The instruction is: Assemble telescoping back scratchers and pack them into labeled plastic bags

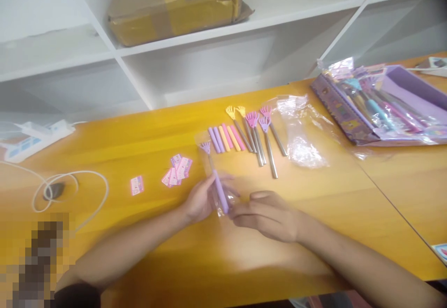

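Observation:
A purple back scratcher (pixel 220 191) with a small claw head lies inside a narrow clear plastic bag (pixel 220 212). My left hand (pixel 202 199) is closed round the bagged scratcher at its handle. At the handle's lower end, my right hand (pixel 267 215) pinches the end of the bag, its fingertips partly blurred. Beyond my hands are several loose handle sleeves (pixel 226 138) in purple, yellow and pink. Several metal rods with claw heads (pixel 268 147) in yellow, pink and purple lie beside them. Left of my hands are a few overlapping pink cards (pixel 178 170) and a single pink card (pixel 137 185).
Clear plastic bags (pixel 303 145) lie right of the rods. A purple display box (pixel 344 108) holds several bagged back scratchers at the right. A power strip (pixel 40 140) and a white cable (pixel 104 182) are at the left. White shelves with a cardboard box (pixel 178 8) stand behind.

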### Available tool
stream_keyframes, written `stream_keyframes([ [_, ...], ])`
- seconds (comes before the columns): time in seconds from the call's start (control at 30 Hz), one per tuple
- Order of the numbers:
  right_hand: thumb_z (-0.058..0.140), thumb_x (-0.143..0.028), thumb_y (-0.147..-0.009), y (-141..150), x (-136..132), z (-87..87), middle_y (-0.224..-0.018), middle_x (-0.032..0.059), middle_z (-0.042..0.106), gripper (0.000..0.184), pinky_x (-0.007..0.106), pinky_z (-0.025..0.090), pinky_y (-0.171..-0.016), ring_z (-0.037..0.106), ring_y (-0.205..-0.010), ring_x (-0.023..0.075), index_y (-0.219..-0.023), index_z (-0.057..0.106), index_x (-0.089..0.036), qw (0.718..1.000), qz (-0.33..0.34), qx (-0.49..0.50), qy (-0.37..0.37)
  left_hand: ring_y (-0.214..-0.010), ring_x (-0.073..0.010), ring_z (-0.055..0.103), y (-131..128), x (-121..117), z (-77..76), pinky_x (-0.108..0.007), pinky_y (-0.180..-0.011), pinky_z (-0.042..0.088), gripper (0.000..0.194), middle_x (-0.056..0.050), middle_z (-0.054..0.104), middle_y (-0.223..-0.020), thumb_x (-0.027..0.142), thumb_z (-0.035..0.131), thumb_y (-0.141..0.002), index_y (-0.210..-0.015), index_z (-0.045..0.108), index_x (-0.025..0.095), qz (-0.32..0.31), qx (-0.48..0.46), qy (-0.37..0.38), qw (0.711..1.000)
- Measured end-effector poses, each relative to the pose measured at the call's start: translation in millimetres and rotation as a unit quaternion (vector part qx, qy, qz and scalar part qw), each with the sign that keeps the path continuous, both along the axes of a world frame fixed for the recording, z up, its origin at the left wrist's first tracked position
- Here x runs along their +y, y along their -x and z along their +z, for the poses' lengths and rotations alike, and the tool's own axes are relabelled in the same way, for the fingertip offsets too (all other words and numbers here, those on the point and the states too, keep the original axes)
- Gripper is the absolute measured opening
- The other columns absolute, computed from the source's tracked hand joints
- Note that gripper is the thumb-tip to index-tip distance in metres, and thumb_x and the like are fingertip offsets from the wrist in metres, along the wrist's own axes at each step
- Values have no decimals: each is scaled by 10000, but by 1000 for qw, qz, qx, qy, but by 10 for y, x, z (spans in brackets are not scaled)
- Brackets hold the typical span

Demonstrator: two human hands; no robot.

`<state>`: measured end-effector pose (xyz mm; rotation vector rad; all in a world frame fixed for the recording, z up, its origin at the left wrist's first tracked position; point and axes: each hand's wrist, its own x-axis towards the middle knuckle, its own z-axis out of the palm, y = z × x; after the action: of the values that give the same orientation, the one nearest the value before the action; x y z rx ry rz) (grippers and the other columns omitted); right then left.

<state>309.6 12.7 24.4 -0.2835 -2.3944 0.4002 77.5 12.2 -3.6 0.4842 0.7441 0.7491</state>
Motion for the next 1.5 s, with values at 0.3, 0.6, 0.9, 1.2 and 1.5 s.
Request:
stream_keyframes([
  [0.3,542,-138,-1061,32,45,159,-1155,59,814,257,348,384,-500,628,-665,141,-1108,794,-157,992,65,11,-107,-636,-180,689,7,-3,28,-284,-589,553,593,-129,808,-935,651,665,-966,-1262,727,141,19,0,-2,1000],
  [0.6,621,-166,-1030,36,-7,127,-1240,51,796,166,311,381,-512,592,-646,130,-1015,776,-221,990,28,-26,-138,-625,-174,683,9,2,34,-284,-609,563,582,-123,808,-910,613,639,-990,-1291,703,119,31,10,-7,999],
  [0.9,428,-98,-1091,-5,32,48,-1249,171,776,272,328,448,-598,636,-742,168,-1179,684,-83,998,-6,-13,-67,-750,-232,761,14,-17,15,-299,-691,575,621,-136,798,-845,640,748,-910,-1141,774,64,42,21,-5,999],
  [1.2,519,-108,-1082,-4,-2,-17,-1089,86,788,193,325,488,-693,682,-839,170,-1213,658,-137,1000,-9,22,5,-674,-195,729,25,-15,-24,-284,-613,554,480,-124,806,-929,549,771,-935,-1161,683,135,22,4,-58,998],
  [1.5,689,-106,-1005,121,-32,-82,-975,46,724,150,253,549,-761,694,-875,138,-1125,665,-193,981,-109,62,147,-907,-160,689,22,-32,-55,-258,-766,575,433,-63,700,-1038,433,852,-912,-1205,672,171,10,69,-125,990],
])
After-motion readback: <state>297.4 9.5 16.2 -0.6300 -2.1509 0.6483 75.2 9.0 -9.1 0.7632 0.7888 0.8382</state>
